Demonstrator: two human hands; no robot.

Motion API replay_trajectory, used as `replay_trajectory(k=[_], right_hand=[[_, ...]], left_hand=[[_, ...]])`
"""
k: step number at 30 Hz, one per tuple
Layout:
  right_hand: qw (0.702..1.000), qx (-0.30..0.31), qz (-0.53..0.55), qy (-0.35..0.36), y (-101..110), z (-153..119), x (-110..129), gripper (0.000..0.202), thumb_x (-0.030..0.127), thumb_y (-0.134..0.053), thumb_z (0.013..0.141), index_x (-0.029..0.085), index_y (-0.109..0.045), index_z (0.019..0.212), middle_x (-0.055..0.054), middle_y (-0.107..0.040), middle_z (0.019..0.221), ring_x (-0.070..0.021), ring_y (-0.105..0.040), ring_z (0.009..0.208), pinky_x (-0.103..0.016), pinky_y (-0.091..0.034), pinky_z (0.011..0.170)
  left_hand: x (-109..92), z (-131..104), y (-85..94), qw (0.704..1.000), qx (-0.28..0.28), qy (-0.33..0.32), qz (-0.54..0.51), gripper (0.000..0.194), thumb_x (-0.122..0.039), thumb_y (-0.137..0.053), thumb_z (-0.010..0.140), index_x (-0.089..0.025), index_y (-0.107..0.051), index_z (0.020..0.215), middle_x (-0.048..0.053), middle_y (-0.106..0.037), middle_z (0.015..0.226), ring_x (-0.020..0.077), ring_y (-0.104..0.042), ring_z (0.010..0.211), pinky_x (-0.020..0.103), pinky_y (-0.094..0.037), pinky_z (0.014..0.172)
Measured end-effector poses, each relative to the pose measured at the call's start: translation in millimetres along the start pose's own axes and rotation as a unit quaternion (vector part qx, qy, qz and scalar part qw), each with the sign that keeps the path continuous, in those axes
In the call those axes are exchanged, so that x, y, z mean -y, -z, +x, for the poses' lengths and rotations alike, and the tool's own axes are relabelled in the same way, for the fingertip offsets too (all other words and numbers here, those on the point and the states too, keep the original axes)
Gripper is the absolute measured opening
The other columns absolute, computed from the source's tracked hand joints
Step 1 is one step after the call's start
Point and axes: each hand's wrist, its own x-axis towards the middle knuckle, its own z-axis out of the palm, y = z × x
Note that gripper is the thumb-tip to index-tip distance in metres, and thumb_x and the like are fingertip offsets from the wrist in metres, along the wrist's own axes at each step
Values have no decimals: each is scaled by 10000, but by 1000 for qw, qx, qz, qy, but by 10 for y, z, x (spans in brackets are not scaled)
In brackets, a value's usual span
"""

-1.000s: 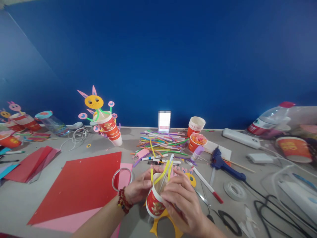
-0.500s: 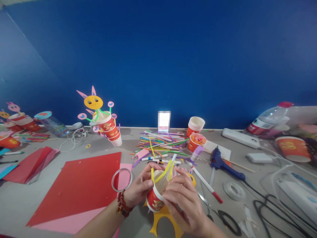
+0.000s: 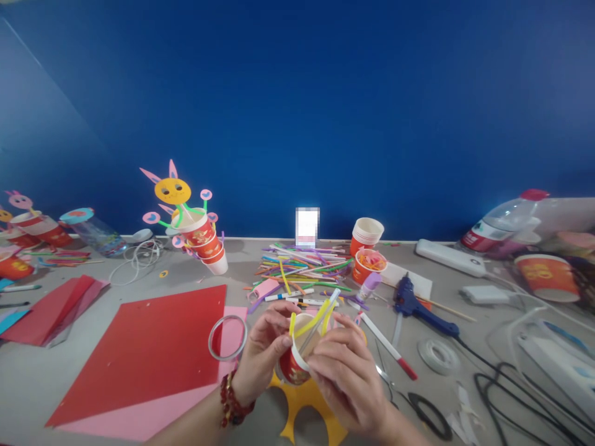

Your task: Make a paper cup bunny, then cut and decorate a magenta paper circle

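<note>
Between my two hands is a red paper cup [image 3: 297,367] with a white rim, its mouth tilted up toward me. Yellow pipe cleaners [image 3: 307,324] and a pale straw-like strip [image 3: 333,297] stick up out of it. My left hand [image 3: 269,337] grips the cup's left side, thumb near the rim beside a short yellow end. My right hand [image 3: 344,371] closes on the right rim; its fingertips are partly hidden. Under the cup lies yellow paper [image 3: 320,409] with rounded cut-outs.
A glue gun [image 3: 409,303], a clear tape roll [image 3: 438,355] and black-handled scissors [image 3: 430,415] lie at right. Red paper [image 3: 158,353] covers the left side. Behind my hands are a heap of pipe cleaners [image 3: 302,269] and a stack of cups [image 3: 365,235]. A decorated cup figure [image 3: 199,235] stands back left.
The cup has shifted slightly right and tilted a little, and the yellow pipe cleaners and pale strip have moved right with it. Both hands still hold it.
</note>
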Motion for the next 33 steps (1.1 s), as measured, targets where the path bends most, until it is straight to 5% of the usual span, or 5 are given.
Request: replay_trajectory(k=[4,10,19,24,33], right_hand=[[1000,-8,-19,-14,-12,-23,-30,281,29,-564,774,195,-637,989,-19,-714,849,-201,-589,822,-513,-317,1053],[998,-22,-40,-36,-35,-21,-57,262,33,-586,789,196,-639,987,-23,-718,855,-212,-594,840,-529,-328,1041],[995,-78,29,-51,40,-46,-71,239,108,-544,842,202,-653,1032,-45,-704,877,-233,-598,857,-526,-347,1016],[898,-245,226,-288,21,-102,-257,155,270,-505,948,231,-650,907,-42,-655,869,-219,-608,866,-371,-484,832],[758,-11,479,-442,38,67,-284,232,357,-781,736,176,-669,828,-16,-611,810,-152,-601,674,-246,-498,603]], left_hand=[[7,-72,-17,997,6,-28,72,157,-288,-559,940,-232,-593,1083,102,-497,1308,279,-489,1235,455,-398,1029],[78,-150,-39,966,74,-77,235,838,-504,-762,741,-271,-332,1420,154,-339,1472,381,-368,1356,530,-341,1098],[186,-210,1,962,48,-68,260,784,-245,-730,798,-282,-264,1427,133,-452,1392,322,-482,1278,466,-408,1058],[201,-224,32,981,98,-34,163,829,-233,-769,747,-284,-294,1425,137,-420,1415,339,-427,1309,469,-362,1076],[119,-181,-65,978,204,13,30,779,-322,-782,738,-265,-364,1394,140,-452,1362,334,-447,1268,496,-351,1046]])
